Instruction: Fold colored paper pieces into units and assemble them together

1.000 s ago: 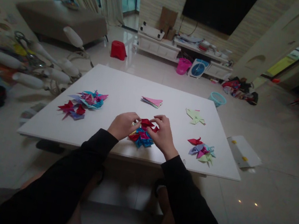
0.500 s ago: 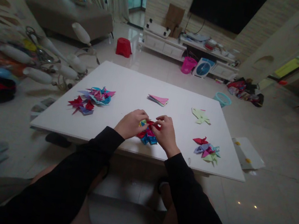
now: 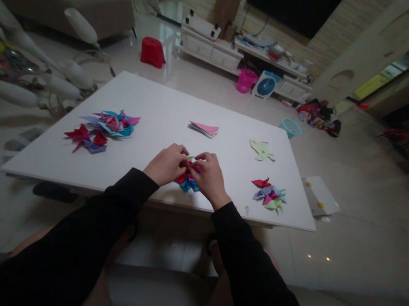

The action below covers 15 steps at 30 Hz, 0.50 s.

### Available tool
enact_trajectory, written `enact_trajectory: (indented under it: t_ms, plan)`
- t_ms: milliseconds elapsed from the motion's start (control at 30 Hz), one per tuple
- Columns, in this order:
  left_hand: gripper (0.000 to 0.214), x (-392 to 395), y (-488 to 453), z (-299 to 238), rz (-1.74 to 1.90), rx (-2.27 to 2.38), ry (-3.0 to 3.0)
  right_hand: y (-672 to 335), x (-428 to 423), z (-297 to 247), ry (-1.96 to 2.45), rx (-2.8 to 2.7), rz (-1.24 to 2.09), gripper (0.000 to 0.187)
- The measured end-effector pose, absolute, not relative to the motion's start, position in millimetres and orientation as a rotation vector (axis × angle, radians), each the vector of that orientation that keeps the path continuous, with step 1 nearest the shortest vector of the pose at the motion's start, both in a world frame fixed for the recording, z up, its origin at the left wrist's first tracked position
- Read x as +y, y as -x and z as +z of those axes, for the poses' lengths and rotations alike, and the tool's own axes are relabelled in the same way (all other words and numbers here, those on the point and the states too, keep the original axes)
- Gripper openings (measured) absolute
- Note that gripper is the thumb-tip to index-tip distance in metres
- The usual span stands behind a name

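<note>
While our left hand (image 3: 166,164) and right hand (image 3: 209,176) pinch it closed from both sides, the small cluster of red and blue folded paper pieces (image 3: 187,182) rests near the front edge of the white rectangular table (image 3: 158,103). Beyond it lies a pink folded paper stack (image 3: 204,129), and a multicoloured pile of folded paper shapes (image 3: 268,194) sits well to the right.

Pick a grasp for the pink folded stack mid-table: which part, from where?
Probably its long near edge, from the person's side: the pink folded stack lies flat on the white table, layers showing there, so fingers can slide under and pinch.
</note>
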<state>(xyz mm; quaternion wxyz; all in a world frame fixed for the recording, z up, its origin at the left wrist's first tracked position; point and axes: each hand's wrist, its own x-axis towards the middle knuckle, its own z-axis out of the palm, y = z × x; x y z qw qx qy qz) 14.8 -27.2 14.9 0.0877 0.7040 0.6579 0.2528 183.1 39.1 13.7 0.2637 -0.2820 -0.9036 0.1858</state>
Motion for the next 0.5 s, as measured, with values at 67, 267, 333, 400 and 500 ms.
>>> enact_trajectory:
  t_ms: [67,267,333,400,500]
  plan:
    - [0.013,-28.2,-13.6,14.0,0.727,1.942,-2.129,-183.6,38.5,12.3,0.766,-2.483,0.498,0.009]
    - [0.010,-23.1,-17.5,12.6,0.794,1.942,-2.111,-182.3,38.3,19.9,0.826,-2.494,0.459,0.010]
    - [0.008,-21.4,-18.1,12.1,0.839,1.930,-2.090,-183.0,38.5,22.5,0.851,-2.497,0.452,0.011]
    - [0.008,-21.2,-17.0,11.7,0.851,1.906,-2.089,-184.6,38.7,23.0,0.863,-2.502,0.453,0.012]
    - [0.007,-23.4,-13.0,11.0,0.830,1.874,-2.099,-187.5,39.0,21.1,0.858,-2.518,0.461,0.011]
